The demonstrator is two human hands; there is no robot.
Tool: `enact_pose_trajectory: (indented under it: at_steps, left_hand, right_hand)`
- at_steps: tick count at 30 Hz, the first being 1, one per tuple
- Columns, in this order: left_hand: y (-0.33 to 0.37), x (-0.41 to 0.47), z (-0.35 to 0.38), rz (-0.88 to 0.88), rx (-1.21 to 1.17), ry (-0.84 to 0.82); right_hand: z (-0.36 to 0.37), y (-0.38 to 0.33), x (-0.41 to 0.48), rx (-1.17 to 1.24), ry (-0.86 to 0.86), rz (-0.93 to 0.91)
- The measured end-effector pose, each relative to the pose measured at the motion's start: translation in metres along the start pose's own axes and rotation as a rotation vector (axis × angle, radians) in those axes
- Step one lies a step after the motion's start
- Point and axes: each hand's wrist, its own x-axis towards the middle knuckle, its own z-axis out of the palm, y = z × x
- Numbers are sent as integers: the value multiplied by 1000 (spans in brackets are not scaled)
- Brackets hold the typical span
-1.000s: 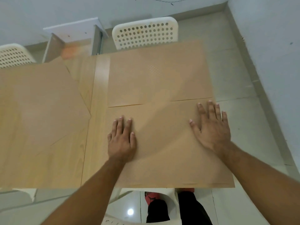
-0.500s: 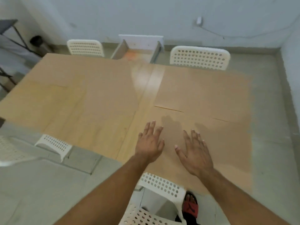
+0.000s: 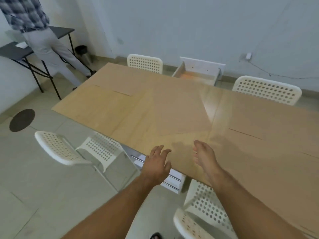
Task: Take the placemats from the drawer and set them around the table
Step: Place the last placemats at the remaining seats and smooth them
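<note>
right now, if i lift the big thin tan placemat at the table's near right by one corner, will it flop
Probably a little: the big thin tan placemat looks sheet-thin and wide, so it should sag. It lies flat with straight edges, so likely semi-stiff. The glossy wooden table may let it slide.

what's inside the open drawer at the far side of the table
The drawer shows a pale floor with a blurred orange patch, too soft to identify. Its near part is hidden behind the table edge, so anything lying there cannot be seen.
</note>
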Motion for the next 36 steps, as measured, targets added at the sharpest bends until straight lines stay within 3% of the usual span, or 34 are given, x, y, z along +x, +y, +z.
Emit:
enact_pose_trajectory:
  at_steps: [7, 31, 36]
  left_hand:
    - [-59, 19, -52, 41, -8, 29]
    - [-51, 243, -15, 342, 347, -427]
    - [-58, 256, -6, 462, 386, -308]
  right_hand:
    - [65, -3, 2, 285, -9, 170]
    - [96, -23, 130, 814, 271, 398]
    - [104, -25, 137, 901, 302, 406]
